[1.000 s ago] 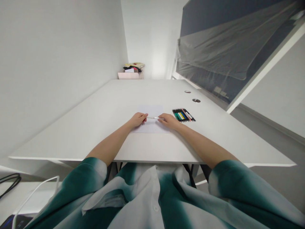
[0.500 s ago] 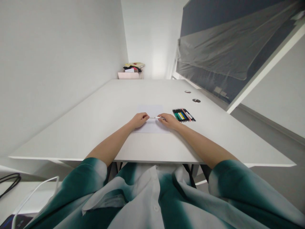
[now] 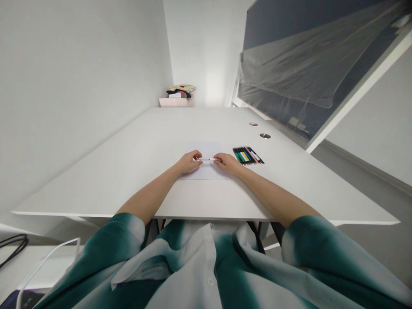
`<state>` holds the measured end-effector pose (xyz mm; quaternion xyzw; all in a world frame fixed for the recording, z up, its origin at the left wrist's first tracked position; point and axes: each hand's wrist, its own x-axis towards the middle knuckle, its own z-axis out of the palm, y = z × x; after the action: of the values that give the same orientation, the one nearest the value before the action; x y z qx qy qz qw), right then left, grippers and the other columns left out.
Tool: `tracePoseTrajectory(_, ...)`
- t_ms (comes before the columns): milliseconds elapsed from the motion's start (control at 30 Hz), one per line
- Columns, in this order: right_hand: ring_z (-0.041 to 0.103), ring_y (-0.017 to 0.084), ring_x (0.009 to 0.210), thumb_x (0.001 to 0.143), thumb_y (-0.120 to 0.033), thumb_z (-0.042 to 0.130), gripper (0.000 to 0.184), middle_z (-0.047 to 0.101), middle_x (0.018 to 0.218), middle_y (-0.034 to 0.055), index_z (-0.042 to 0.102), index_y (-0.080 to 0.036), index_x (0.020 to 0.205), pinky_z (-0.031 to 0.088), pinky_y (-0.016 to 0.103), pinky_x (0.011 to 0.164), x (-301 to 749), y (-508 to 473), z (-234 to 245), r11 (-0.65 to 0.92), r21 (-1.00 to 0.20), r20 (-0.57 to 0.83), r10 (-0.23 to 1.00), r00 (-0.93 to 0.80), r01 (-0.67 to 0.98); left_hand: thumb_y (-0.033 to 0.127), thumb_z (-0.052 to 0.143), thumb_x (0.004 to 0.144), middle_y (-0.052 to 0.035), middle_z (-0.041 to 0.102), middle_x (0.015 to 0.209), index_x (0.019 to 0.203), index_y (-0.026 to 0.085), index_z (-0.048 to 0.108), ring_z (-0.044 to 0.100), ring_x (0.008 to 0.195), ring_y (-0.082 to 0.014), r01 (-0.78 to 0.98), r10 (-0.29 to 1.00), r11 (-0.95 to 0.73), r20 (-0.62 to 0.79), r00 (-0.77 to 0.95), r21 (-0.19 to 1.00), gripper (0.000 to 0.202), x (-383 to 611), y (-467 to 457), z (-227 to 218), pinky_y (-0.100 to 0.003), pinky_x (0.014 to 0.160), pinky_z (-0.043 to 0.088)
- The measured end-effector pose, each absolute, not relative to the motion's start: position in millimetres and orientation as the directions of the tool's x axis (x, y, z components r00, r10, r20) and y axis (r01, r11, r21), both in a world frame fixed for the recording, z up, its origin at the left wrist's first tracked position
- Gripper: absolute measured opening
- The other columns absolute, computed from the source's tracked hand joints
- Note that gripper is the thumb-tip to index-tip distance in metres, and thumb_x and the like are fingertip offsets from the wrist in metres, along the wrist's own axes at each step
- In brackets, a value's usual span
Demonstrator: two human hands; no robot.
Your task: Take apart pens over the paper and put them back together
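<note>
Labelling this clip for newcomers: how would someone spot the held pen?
On the big white table lies a pale paper sheet. Over it, a slim white pen runs between left hand and right hand. Unlike the row of pens at right, it is held.

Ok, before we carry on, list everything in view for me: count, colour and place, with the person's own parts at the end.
pen: one, white, between the hands, above the paper
paper: one sheet, whitish, on the table
markers: several, too small to count surely, mixed colours, right of the paper
table: one, white, before the person
round fittings: two, metallic, table's right side
box: one, pale pink, beyond the far edge, items piled in it
panel: one, dark grey, right, partly under clear plastic
cables: black and white, lower left
walls: white, left and far end
shirt: one, green and white, on the person
left hand: one, bare, at the pen's left end
right hand: one, bare, holding the pen's right end
</note>
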<state>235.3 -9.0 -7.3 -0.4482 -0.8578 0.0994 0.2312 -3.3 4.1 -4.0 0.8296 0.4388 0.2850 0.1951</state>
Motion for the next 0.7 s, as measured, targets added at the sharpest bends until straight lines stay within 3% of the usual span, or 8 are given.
tracePoseTrajectory(167, 0.059, 0.017, 0.080, 0.090, -0.024, 0.054, 0.021, 0.070, 0.096, 0.0089, 0.067, -0.015, 0.105, 0.042, 0.026, 0.074, 235.3, -8.7, -7.1, 0.573, -0.373, 0.309, 0.818, -0.485, 0.729, 0.037, 0.052, 0.083, -0.0052, 0.070, 0.091, 0.094, 0.017, 0.066, 0.061, 0.081, -0.0181, 0.651, 0.863, -0.495, 0.239, 0.445, 0.576, 0.027, -2.7, 4.4, -3.6, -0.031, 0.078, 0.048)
tracePoseTrajectory(333, 0.060, 0.018, 0.080, 0.087, -0.023, 0.056, 0.019, 0.070, 0.095, 0.0086, 0.065, -0.016, 0.102, 0.042, 0.027, 0.074, 234.9, -9.2, -6.9, 0.567, -0.364, 0.300, 0.822, -0.484, 0.739, 0.044, 0.039, 0.090, -0.0056, 0.068, 0.078, 0.080, 0.016, 0.068, 0.059, 0.076, -0.0190, 0.696, 0.869, -0.483, 0.196, 0.454, 0.531, 0.041, -2.0, 3.8, 0.0, -0.032, 0.075, 0.046)
tracePoseTrajectory(500, 0.060, 0.017, 0.075, 0.085, -0.022, 0.058, 0.019, 0.070, 0.087, 0.0058, 0.063, -0.018, 0.103, 0.041, 0.026, 0.069, 235.7, -10.0, -7.7, 0.521, -0.360, 0.286, 0.851, -0.440, 0.774, 0.048, 0.031, 0.093, -0.0049, 0.065, 0.066, 0.066, 0.018, 0.065, 0.059, 0.069, -0.0189, 0.703, 0.887, -0.441, 0.151, 0.437, 0.558, 0.053, -2.9, 5.5, -1.2, -0.031, 0.073, 0.044)
tracePoseTrajectory(700, 0.062, 0.017, 0.075, 0.087, -0.027, 0.058, 0.029, 0.072, 0.092, 0.0058, 0.062, -0.018, 0.114, 0.043, 0.026, 0.071, 236.6, -10.4, -8.6, 0.529, -0.369, 0.309, 0.845, -0.436, 0.764, 0.046, 0.032, 0.093, -0.0050, 0.065, 0.067, 0.071, 0.016, 0.068, 0.059, 0.069, -0.0193, 0.714, 0.890, -0.446, 0.185, 0.416, 0.540, 0.051, -4.9, 8.0, -3.2, -0.031, 0.071, 0.045)
